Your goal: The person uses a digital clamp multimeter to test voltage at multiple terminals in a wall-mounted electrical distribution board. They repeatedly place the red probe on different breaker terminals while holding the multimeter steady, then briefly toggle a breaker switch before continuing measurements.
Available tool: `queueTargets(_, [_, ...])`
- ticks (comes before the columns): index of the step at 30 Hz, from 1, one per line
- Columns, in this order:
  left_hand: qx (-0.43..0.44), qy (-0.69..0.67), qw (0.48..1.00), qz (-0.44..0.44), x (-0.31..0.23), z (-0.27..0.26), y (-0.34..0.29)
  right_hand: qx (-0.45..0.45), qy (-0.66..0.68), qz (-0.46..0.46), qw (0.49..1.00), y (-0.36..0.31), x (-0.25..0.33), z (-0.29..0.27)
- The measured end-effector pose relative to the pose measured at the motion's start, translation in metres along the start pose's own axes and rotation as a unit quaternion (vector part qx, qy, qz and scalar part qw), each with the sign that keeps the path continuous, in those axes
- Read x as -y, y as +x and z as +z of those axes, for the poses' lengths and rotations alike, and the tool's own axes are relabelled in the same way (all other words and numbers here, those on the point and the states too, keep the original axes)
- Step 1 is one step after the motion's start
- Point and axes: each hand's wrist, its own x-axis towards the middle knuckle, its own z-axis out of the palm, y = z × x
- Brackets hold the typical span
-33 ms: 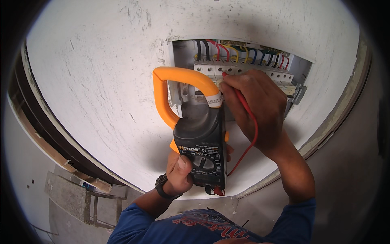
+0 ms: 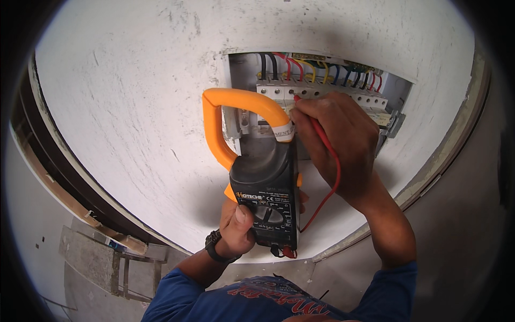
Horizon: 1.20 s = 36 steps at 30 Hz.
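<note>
A black clamp meter [image 2: 263,177] with an orange jaw [image 2: 212,129] and a round dial is held upright by my left hand [image 2: 237,228], thumb across its front. My right hand [image 2: 340,139] pinches a red test probe [image 2: 320,130], whose tip is at the row of circuit breakers [image 2: 278,93]; whether it touches a screw I cannot tell. From the probe a red lead [image 2: 330,196] loops down to the meter's lower end, where a red plug [image 2: 288,252] and a black one sit. My right hand hides part of the breakers.
The breakers sit in a recessed distribution box [image 2: 233,72] in a scuffed white wall [image 2: 139,107]. Black, red, yellow, blue and green wires [image 2: 300,67] enter from above. A dark frame edge [image 2: 70,166] runs at left, with a dusty grey bench-like piece [image 2: 94,257] below.
</note>
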Motion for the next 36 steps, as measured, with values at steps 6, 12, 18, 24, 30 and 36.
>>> queueTargets(6, [-0.004,-0.004,1.000,0.009,0.000,0.001,0.001,0.002,0.006,0.001,1.000,0.000,0.000,0.000])
queueTargets(12, [0.003,-0.007,1.000,0.010,0.001,-0.001,0.001,0.005,0.009,0.005,1.000,0.000,0.000,0.000])
queueTargets(18, [0.006,-0.008,1.000,0.015,0.003,-0.001,0.001,0.004,0.011,0.005,1.000,0.000,0.000,0.000])
queueTargets(24, [-0.003,0.053,0.998,0.022,0.002,0.000,0.001,0.002,0.015,0.009,1.000,0.000,0.000,0.000])
queueTargets(30, [-0.004,0.053,0.998,0.029,0.003,0.001,0.001,-0.004,0.033,0.016,0.999,0.000,-0.001,-0.001])
queueTargets(36, [0.010,0.017,1.000,0.011,0.001,-0.002,0.001,-0.005,0.079,0.053,0.995,-0.001,0.001,-0.010])
